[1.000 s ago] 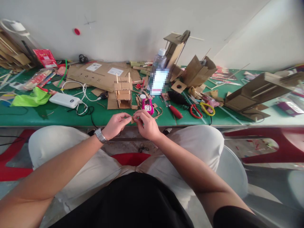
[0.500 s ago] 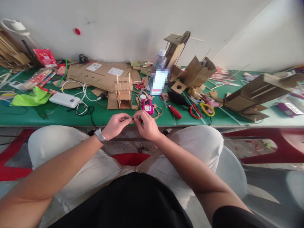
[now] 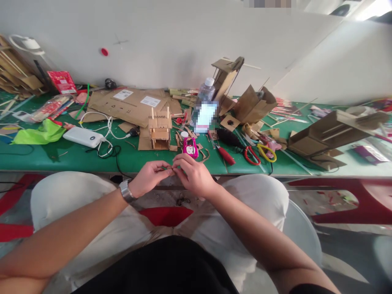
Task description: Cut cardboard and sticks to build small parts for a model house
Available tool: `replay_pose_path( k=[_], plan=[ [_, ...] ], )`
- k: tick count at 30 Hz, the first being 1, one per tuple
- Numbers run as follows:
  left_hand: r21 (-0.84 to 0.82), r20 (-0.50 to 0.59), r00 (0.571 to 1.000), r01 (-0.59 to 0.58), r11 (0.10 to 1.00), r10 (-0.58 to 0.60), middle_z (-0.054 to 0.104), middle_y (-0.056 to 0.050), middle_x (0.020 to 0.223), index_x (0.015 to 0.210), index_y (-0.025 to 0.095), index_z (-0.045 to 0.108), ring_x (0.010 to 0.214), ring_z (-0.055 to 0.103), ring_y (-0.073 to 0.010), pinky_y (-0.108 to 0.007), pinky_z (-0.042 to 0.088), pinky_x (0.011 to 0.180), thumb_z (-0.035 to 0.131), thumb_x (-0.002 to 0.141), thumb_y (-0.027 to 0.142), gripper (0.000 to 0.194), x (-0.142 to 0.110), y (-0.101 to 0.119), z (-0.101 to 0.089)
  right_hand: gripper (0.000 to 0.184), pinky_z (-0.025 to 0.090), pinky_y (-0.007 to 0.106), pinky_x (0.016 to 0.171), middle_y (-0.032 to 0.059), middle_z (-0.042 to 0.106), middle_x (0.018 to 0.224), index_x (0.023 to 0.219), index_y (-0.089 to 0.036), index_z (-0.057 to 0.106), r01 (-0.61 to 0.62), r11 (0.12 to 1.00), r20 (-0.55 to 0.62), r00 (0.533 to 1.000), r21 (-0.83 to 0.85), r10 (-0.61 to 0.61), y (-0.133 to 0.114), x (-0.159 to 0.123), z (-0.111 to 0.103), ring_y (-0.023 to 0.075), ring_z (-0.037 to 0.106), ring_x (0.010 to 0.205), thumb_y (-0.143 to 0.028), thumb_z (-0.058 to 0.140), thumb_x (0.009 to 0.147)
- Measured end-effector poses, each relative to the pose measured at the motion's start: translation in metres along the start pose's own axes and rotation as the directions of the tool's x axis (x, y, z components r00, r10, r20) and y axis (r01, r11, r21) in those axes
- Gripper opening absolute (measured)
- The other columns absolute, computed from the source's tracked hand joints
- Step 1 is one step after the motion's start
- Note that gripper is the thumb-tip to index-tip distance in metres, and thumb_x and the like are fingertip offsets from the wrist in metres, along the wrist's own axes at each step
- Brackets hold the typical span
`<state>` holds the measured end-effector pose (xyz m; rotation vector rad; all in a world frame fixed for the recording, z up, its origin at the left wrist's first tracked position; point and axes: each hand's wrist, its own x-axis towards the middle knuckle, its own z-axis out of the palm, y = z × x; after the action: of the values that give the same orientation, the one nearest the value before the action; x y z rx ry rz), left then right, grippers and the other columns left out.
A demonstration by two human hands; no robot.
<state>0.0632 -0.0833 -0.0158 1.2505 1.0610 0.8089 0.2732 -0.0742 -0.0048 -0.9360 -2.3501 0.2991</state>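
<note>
My left hand (image 3: 149,177), with a metal watch on its wrist, and my right hand (image 3: 196,176) meet at the table's front edge. Both are closed, fingertips pinching a small brown piece of cardboard (image 3: 173,170) that is mostly hidden by the fingers. Just beyond my right hand lies a pink item (image 3: 190,149) with a white figure on it. A small cardboard structure with wooden sticks (image 3: 160,132) stands behind my hands, slightly left. Cardboard scraps (image 3: 203,153) lie around the pink item.
A white power bank (image 3: 82,136) with cables is at left, near a flat cardboard sheet (image 3: 107,102). A bottle (image 3: 207,92) and a lit phone (image 3: 204,116) stand behind. To the right are a red-handled screwdriver (image 3: 226,156), scissors (image 3: 252,156) and larger cardboard models (image 3: 330,134).
The view has tilted up a little, so the table and my hands sit lower in the picture. Both hands still pinch the small piece, which is now more covered by the fingers.
</note>
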Motion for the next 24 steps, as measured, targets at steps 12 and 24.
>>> replay_pose_path(
  k=[12,24],
  plan=[
    [0.088,0.174,0.984,0.015,0.996,-0.031,0.064,-0.001,0.072,0.088,0.016,0.07,0.064,0.055,-0.0123,-0.023,0.043,0.057,0.072,0.09,0.046,0.03,0.006,0.027,-0.008,0.018,0.033,0.029,0.058,0.0095,0.067,0.11,0.104,-0.016,0.059,0.229,0.972,0.336,0.921,-0.06,-0.196,0.017,0.034,-0.039,0.0149,0.056,0.072,-0.023,0.043,0.11],
    [0.061,0.441,0.869,0.221,0.973,-0.225,0.068,-0.004,0.085,0.093,0.016,0.065,0.072,0.06,-0.0132,-0.023,0.047,0.062,0.078,0.089,0.044,0.032,0.036,0.026,-0.023,0.038,0.041,0.03,0.063,0.005,0.063,0.085,0.086,-0.017,0.062,0.352,0.934,0.305,0.885,0.06,-0.353,0.046,0.041,-0.032,0.0143,0.052,0.066,-0.033,0.041,0.113]
  ],
)
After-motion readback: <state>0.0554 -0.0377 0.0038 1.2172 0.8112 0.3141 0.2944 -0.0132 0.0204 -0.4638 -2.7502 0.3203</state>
